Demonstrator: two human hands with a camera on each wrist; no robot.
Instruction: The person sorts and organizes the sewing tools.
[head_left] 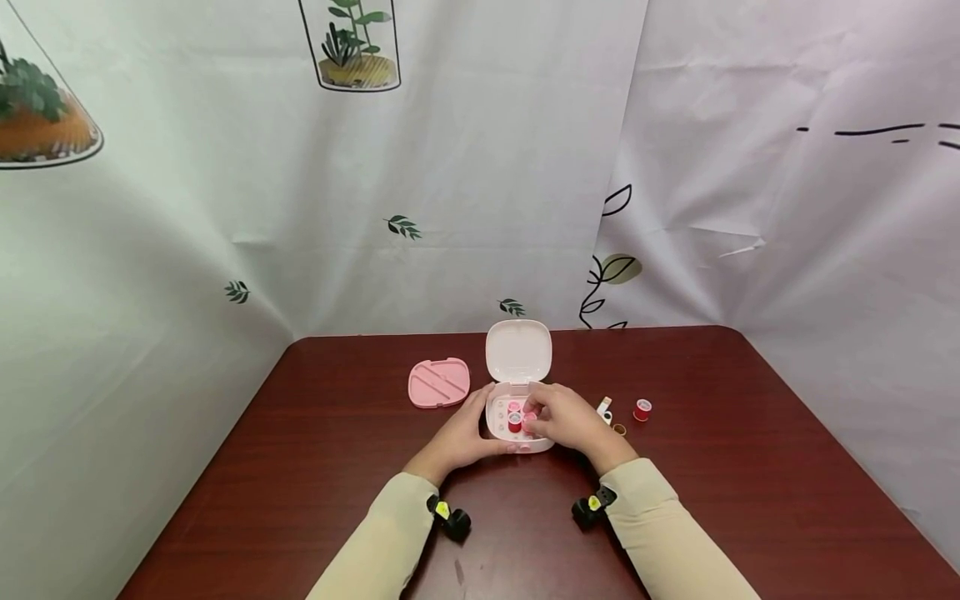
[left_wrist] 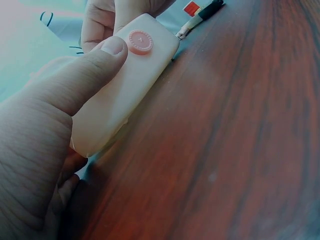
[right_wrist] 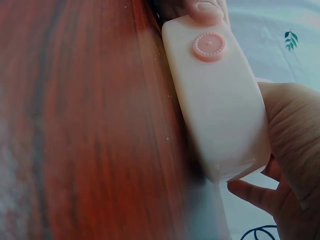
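A pale pink sewing box (head_left: 536,447) stands on the table with its lid (head_left: 518,352) raised. Inside it are small thread spools, among them a red spool (head_left: 514,422). My left hand (head_left: 459,435) grips the box's left side, thumb along the front beside the round pink button (left_wrist: 141,42). Over the right part of the box, my right hand (head_left: 567,417) pinches a pink spool (head_left: 529,422) between thumb and fingers. In the right wrist view the box front (right_wrist: 217,100) shows, but the fingertips inside the box are hidden.
A pink divided tray (head_left: 439,383) lies left of the lid. Right of the box, partly behind the right hand, are a small white item (head_left: 604,406) and a gold ring (head_left: 619,430). Farther right stands another red spool (head_left: 642,410). A patterned cloth (head_left: 465,167) hangs behind the table.
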